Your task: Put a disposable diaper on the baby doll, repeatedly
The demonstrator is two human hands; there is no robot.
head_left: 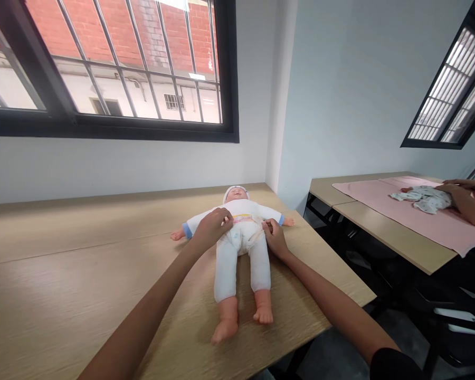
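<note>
A baby doll (225, 266) lies on its back on the wooden table (83, 295), its head toward the wall and its bare feet toward me. It wears a white cap, a white top with blue cuffs and white leggings. Around its hips is a white diaper (243, 232) with a coloured band at the waist. My left hand (214, 227) has its fingers curled at the diaper's left waist edge. My right hand (276, 237) pinches the diaper's edge at the other hip. Both hands appear closed on the diaper.
To the right, a second table (404, 248) carries a pink cloth (380, 200). Another person's hands (465, 195) hold patterned baby clothing (427, 200) there. The wall (142, 163) with a barred window borders my table's far side. Dark chairs stand below on the right.
</note>
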